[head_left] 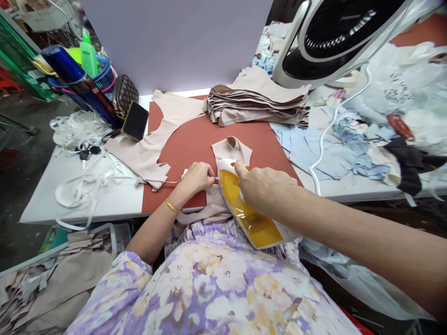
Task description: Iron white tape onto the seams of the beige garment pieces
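My right hand (260,184) is wrapped round the handle of an iron (249,218) with a yellow see-through body and a white front end. The iron's tip rests at a beige fabric piece (232,146) lying on the red-brown mat (188,144). To its left my left hand (200,177) pinches a thin white tape (171,181) that runs left across the table. Part of the beige fabric (214,204) hangs over the table edge towards my lap. The iron's soleplate is hidden from view.
A stack of beige cut pieces (258,102) sits at the back. Another beige piece (139,158) lies left, near a phone (135,121) and loose white tape (82,186). A white cord (331,121) and fan (314,42) are right. A bin of fabric (70,279) stands lower left.
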`<state>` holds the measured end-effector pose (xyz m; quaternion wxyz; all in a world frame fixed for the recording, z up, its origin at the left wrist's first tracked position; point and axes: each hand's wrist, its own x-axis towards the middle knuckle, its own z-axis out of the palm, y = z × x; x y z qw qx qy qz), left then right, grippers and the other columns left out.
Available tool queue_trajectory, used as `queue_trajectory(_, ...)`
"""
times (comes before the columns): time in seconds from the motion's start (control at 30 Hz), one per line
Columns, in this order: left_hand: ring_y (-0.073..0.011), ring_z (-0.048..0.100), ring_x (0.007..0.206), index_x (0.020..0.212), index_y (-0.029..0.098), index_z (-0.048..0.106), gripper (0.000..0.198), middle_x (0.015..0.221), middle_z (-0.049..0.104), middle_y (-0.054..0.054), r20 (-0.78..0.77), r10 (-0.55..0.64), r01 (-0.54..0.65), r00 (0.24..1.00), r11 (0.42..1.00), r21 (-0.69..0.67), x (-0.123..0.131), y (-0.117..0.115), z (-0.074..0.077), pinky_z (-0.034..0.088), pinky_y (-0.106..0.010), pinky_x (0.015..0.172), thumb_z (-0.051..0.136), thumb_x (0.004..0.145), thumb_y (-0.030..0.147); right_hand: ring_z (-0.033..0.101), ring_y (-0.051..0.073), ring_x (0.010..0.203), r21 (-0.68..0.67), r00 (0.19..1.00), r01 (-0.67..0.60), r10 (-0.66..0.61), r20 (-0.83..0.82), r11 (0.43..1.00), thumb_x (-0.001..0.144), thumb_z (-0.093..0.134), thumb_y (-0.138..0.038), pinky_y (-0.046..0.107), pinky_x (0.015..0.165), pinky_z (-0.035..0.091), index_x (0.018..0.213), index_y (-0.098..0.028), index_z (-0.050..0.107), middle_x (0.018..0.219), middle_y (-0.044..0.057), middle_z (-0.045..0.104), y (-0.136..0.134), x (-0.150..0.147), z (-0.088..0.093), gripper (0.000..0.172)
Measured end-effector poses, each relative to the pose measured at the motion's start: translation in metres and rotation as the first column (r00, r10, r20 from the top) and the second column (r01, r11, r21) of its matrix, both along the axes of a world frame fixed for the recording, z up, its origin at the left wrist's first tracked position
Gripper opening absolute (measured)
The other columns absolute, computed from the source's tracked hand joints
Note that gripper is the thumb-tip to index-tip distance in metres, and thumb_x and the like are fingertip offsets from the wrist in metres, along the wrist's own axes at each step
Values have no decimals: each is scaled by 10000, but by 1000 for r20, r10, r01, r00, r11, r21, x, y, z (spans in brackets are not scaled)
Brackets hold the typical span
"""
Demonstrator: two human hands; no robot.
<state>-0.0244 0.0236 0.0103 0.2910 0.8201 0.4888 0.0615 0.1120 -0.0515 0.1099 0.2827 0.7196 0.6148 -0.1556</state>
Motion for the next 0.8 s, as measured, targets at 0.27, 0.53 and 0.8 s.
queue_trajectory(0.27,-165,672,814,850,170,745,117,863,735,-58,173,-323,279,930,930,241,-16,-10,2,517,-274,791,631,849,143,678,305,961,2,1000,-11,11,27,1000,892,416,-194,427,756,533,1558,-154,174,1005,192,677,-1,-1,-2,709)
queue_trajectory(0.53,-317,489,1323,1319,181,612,464,1440,537,-151,221,222,-307,950,801,514,-53,18,6,373,-521,1118,668,866,262,683,331,858,-7,987,-154,155,42,988,952,343,-273,405,669,496,1565,-185,169,867,145,681,-5,24,-2,644)
queue_trajectory(0.8,-253,579,1132,1121,156,690,510,1139,699,-100,237,-181,118,955,959,257,-3,-5,21,442,-382,1027,819,724,449,687,266,778,67,849,-529,529,19,846,947,357,-215,280,567,333,1552,-358,247,883,84,686,22,59,-10,631)
